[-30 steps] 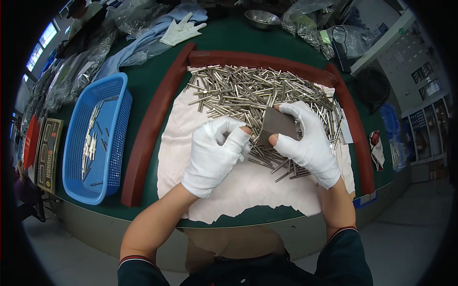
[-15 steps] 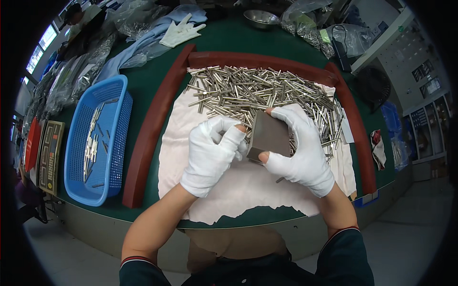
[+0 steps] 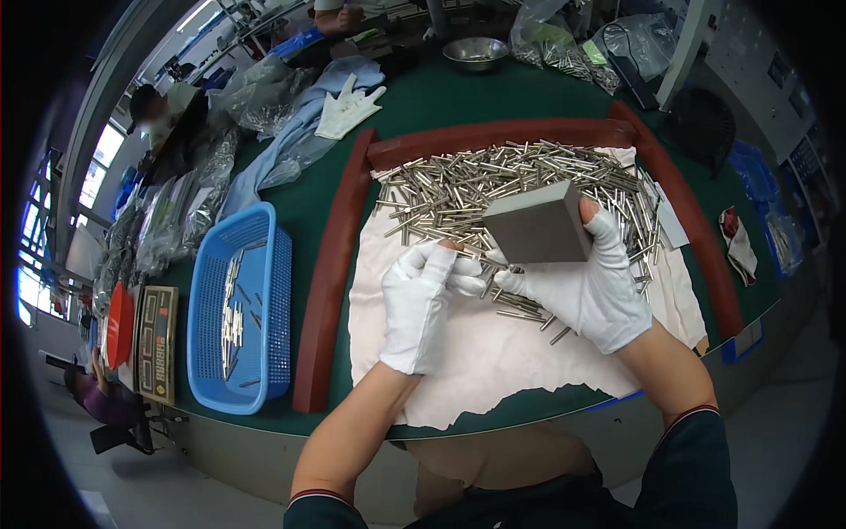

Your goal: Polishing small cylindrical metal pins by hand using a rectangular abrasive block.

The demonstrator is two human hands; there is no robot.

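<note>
My right hand (image 3: 599, 295), in a white glove with bare fingertips, grips a grey-brown rectangular block (image 3: 539, 231) by its lower right side, tilted above the cloth. My left hand (image 3: 421, 304), gloved the same way, is closed just left of the block. A slim metal pin (image 3: 471, 256) shows at its fingertips; the fingers partly hide it. Behind both hands a heap of shiny metal pins (image 3: 467, 187) covers the far part of a pale pink cloth (image 3: 502, 375). A few loose pins (image 3: 539, 319) lie below the right hand.
Dark red bars (image 3: 330, 291) border the cloth on three sides. A blue plastic basket (image 3: 280, 326) with some pins stands to the left, beside a flat box (image 3: 157, 344). A metal bowl (image 3: 476, 53), a white glove (image 3: 349, 108) and bagged parts (image 3: 564, 53) lie farther back.
The block has been raised and turned, so its broad face now tilts toward me. My left hand has dropped slightly away from it. The whole view has swung left.
</note>
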